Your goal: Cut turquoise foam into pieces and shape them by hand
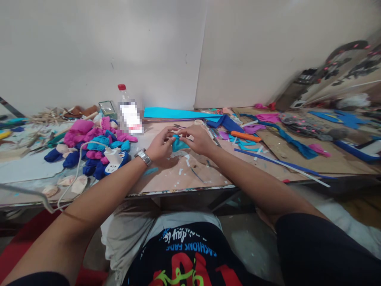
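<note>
Both hands meet over the front middle of the worktable. Between them they pinch a small piece of turquoise fabric (179, 144), gathered at its top and hanging loose below. My left hand (162, 143), with a metal watch (143, 157) at its wrist, grips the fabric's left side between thumb and fingertips. From the other side, my right hand (198, 139) pinches its upper right edge. The fingertips partly cover the gathered top. White scraps (187, 159) lie on the wood just under the hands.
Left of my hands are a pile of pink and blue fabric bundles (80, 133), a white power strip (114, 161) with its cable, and a red-capped bottle (122, 89). Behind lies a turquoise strip (175, 114). An orange-handled tool (245, 136) and a cardboard sheet (276, 147) are to the right.
</note>
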Demonstrator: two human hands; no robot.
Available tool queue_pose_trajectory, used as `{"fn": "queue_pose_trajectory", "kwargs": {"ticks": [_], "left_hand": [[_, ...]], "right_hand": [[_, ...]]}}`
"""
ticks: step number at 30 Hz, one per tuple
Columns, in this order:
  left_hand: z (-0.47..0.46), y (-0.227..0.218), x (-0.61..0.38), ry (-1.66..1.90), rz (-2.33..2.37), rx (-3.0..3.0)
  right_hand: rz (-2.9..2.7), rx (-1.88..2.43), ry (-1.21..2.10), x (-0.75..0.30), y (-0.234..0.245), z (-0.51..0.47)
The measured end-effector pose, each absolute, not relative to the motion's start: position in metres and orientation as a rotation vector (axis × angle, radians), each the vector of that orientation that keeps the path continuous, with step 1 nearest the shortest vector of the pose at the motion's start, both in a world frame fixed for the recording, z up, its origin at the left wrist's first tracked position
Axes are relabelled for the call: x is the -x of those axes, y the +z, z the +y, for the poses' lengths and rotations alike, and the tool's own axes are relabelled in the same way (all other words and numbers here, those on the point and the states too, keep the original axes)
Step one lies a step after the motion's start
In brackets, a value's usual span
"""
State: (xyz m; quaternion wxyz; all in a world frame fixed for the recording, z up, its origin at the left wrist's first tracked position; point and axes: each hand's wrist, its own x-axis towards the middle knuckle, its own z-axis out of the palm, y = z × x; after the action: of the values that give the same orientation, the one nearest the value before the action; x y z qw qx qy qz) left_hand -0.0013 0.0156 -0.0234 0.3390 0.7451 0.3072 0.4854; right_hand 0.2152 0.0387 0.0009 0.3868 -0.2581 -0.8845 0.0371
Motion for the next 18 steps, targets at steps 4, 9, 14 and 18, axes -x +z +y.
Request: {"fn": "queue_pose_trajectory", "kwargs": {"ticks": [4, 9, 14, 18], "left_hand": [[0.0145, -0.0238, 0.0009, 1.224, 0.811, -1.988], [0.0133, -0.0252, 0.0009, 1.193, 0.765, -1.987], [0.0122, -0.0276, 0.001, 1.127, 0.78, -1.915], [0.0112, -0.029, 0.0003, 1.121, 0.788, -1.819]], "right_hand": [[-2.252, 0.622, 0.089, -0.2147, -0.0017, 0.0404], [-2.29, 0.574, 0.068, -0.2141, -0.0032, 0.0403], [-2.252, 0.546, 0.072, -0.2123, -0.0029, 0.0385], [-2.244, 0.577, 0.089, -0.2095, -0.003, 0.0376]]}}
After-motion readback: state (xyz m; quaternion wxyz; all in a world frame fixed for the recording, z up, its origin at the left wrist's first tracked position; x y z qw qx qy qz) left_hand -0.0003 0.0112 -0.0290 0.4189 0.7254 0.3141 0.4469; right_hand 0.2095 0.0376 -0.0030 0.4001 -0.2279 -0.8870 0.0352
